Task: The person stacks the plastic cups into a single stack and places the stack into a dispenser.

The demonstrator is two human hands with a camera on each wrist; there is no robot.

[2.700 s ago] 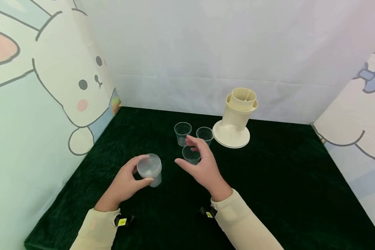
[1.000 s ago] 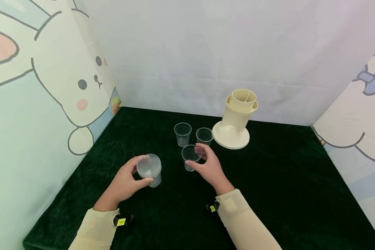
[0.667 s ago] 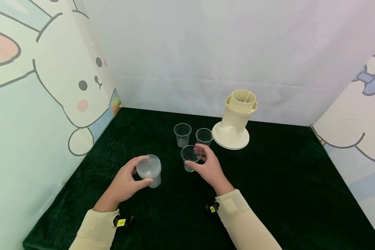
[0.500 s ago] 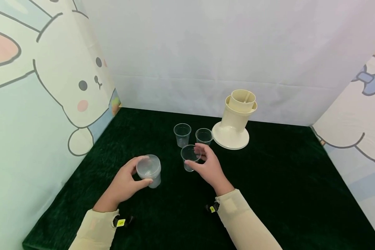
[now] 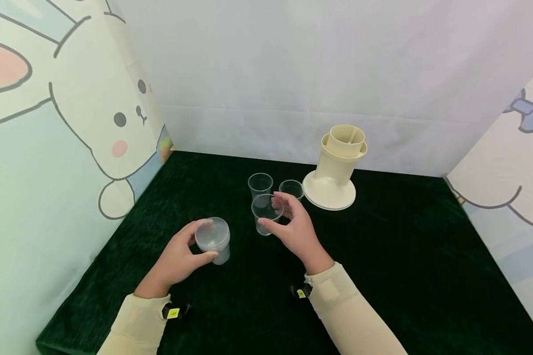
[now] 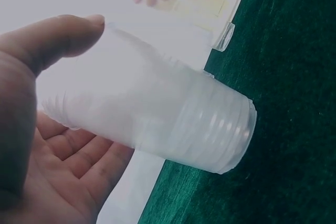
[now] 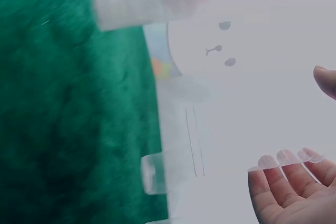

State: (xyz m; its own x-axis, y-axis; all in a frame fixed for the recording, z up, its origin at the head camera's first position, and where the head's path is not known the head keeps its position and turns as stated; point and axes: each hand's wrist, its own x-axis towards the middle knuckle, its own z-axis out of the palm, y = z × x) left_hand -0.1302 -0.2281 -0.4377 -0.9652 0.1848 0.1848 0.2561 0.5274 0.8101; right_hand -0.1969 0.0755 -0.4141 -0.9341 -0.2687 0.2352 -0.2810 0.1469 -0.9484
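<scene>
In the head view my left hand [image 5: 179, 256] grips a stack of nested clear plastic cups [image 5: 213, 235] on the left of the cloth. The left wrist view shows the stacked cups [image 6: 215, 127] tilted, thumb on one side and fingers on the other. My right hand [image 5: 295, 231] pinches a single clear plastic cup [image 5: 263, 227] by its sides, just right of the stack. Behind it stand two more clear cups, one at the left [image 5: 258, 185] and one at the right [image 5: 291, 187], partly hidden by the held cup and fingers. In the right wrist view the right hand [image 7: 294, 192] shows at the lower right.
A cream plastic holder [image 5: 333, 172] with a round base and an open tubular top stands at the back, right of the loose cups. Dark green cloth [image 5: 404, 256] covers the table. A white curtain [image 5: 248, 74] closes the back, with printed cartoon panels [image 5: 93, 123] on both sides.
My right hand came to the front loose cup, took hold of it, and has now moved it slightly up and left. My left hand with the stack has stayed in place.
</scene>
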